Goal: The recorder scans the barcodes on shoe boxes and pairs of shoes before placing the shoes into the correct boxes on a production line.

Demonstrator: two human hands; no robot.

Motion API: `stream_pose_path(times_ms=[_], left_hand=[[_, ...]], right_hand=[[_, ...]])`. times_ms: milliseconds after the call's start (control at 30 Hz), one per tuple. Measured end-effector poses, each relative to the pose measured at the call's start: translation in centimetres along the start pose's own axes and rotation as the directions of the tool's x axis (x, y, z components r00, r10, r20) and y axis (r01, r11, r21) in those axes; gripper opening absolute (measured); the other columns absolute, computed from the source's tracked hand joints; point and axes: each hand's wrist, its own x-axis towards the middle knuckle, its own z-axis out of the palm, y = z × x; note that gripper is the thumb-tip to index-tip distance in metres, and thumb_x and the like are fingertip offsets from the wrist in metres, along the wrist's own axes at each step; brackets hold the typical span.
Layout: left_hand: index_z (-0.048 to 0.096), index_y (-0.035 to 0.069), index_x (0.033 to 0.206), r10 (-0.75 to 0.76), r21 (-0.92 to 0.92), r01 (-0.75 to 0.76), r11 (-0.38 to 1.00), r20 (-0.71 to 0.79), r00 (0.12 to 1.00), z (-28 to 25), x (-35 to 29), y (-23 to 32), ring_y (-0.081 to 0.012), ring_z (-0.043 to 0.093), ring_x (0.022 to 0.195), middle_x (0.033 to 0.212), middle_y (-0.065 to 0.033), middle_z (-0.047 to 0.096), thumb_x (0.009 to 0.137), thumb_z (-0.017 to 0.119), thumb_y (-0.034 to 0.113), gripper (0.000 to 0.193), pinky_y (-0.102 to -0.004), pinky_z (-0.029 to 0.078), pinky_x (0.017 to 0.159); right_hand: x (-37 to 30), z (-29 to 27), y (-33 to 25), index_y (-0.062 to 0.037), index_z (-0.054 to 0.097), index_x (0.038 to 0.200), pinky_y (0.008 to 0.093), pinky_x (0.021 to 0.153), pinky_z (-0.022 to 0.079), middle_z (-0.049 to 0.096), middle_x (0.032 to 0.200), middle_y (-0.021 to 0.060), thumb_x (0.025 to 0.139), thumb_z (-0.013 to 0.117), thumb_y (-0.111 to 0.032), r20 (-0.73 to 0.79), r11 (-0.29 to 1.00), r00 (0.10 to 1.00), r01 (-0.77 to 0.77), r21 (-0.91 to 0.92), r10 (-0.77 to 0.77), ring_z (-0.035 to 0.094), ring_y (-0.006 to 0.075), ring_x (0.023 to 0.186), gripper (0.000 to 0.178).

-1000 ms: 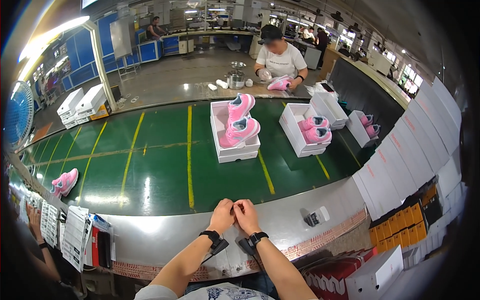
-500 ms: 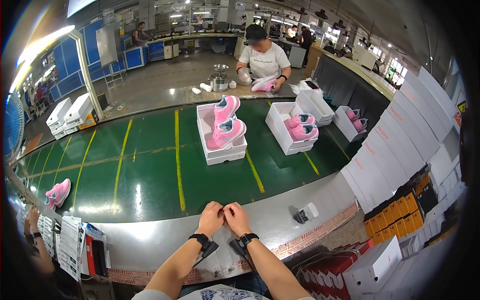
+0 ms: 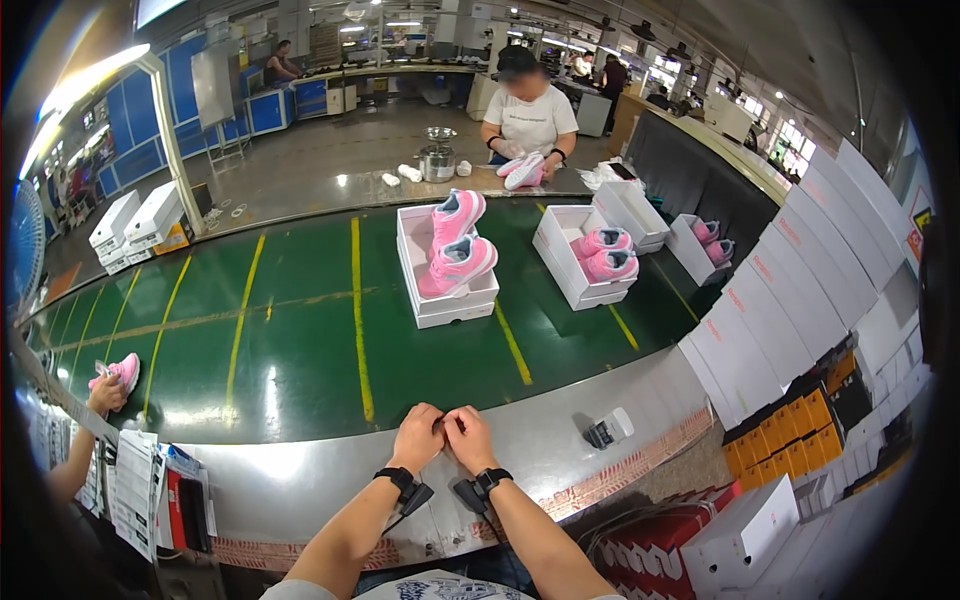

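Note:
My left hand (image 3: 419,437) and my right hand (image 3: 467,437) meet at the near edge of the green conveyor belt (image 3: 310,370). Both have curled fingers, with the fingertips pressed together; whatever lies between them, if anything, is hidden. Beyond them on the belt stands an open white shoebox (image 3: 455,312) with two pink sneakers (image 3: 457,265) propped in it. Farther right, a second open box (image 3: 590,288) holds another pink pair (image 3: 608,255). A small container with a white top and dark label (image 3: 609,428) lies on the metal ledge (image 3: 530,437), right of my right hand.
Across the belt, a co-worker (image 3: 530,120) handles a sneaker (image 3: 522,171). At far left, another person's hand (image 3: 105,394) grips a pink sneaker (image 3: 126,372). Stacked white boxes (image 3: 770,290) line the right side. Papers (image 3: 137,490) hang at the left of the ledge.
The hand at far left has reached up and taken hold of the pink sneaker there. The co-worker across has turned the sneaker, sole showing. My hands have barely moved.

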Motion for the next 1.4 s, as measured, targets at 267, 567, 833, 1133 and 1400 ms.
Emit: stream_pose_path(times_ms=[267, 567, 833, 1133, 1400], left_hand=[[0.066, 0.001, 0.090, 0.011, -0.041, -0.011, 0.999, 0.002, 1.000, -0.1, -0.4, -0.4, -0.0370, 0.060, 0.095, 0.094, -0.0166, 0.064, 0.076, 0.062, 0.006, 0.015, -0.0451, 0.050, 0.085], [0.063, 0.000, 0.094, 0.062, -0.133, -0.065, 0.989, -0.029, 0.998, 0.0, -0.4, -0.2, -0.0356, 0.059, 0.095, 0.095, -0.0154, 0.060, 0.077, 0.063, 0.006, 0.018, -0.0420, 0.049, 0.085], [0.063, -0.001, 0.090, 0.033, -0.114, -0.038, 0.993, -0.046, 0.998, -1.4, -1.0, -0.9, -0.0337, 0.058, 0.093, 0.093, -0.0139, 0.059, 0.079, 0.064, 0.007, 0.014, -0.0408, 0.049, 0.083], [0.065, -0.001, 0.092, 0.062, -0.083, -0.060, 0.995, 0.016, 0.998, -1.1, -0.8, -1.0, -0.0349, 0.060, 0.094, 0.095, -0.0151, 0.061, 0.081, 0.064, 0.012, 0.017, -0.0424, 0.050, 0.085], [0.066, 0.000, 0.098, 0.076, -0.090, -0.071, 0.993, 0.046, 0.996, -1.5, -1.1, -1.8, -0.0344, 0.060, 0.096, 0.100, -0.0144, 0.063, 0.082, 0.064, 0.011, 0.020, -0.0420, 0.050, 0.086]], right_hand=[[-0.1, 0.3, -0.1, -0.0030, 0.065, 0.084, 0.0371, 0.071, 0.049, 0.064, 0.084, 0.0119, 0.087, 0.063, -0.011, -0.024, 0.997, 0.997, 0.080, -0.007, -0.080, 0.062, 0.0293, 0.079, 0.009], [0.0, -0.1, 0.3, -0.0009, 0.059, 0.082, 0.0358, 0.074, 0.047, 0.059, 0.086, 0.0116, 0.089, 0.059, -0.009, 0.018, 0.996, 0.998, 0.067, -0.063, -0.066, 0.057, 0.0270, 0.081, 0.011], [0.1, 1.5, -0.8, 0.0015, 0.057, 0.083, 0.0358, 0.075, 0.046, 0.058, 0.087, 0.0117, 0.093, 0.057, -0.009, 0.059, 0.999, 0.998, 0.001, -0.036, 0.001, 0.056, 0.0261, 0.081, 0.014], [-0.4, 1.4, 0.3, -0.0007, 0.060, 0.084, 0.0323, 0.074, 0.048, 0.060, 0.084, 0.0093, 0.092, 0.057, -0.007, 0.001, 0.998, 0.999, 0.046, -0.048, -0.046, 0.057, 0.0212, 0.079, 0.011], [-0.6, 1.8, -1.0, -0.0001, 0.062, 0.084, 0.0341, 0.075, 0.049, 0.061, 0.085, 0.0104, 0.091, 0.059, -0.007, -0.004, 0.998, 0.999, 0.045, -0.034, -0.045, 0.061, 0.0242, 0.081, 0.010]])
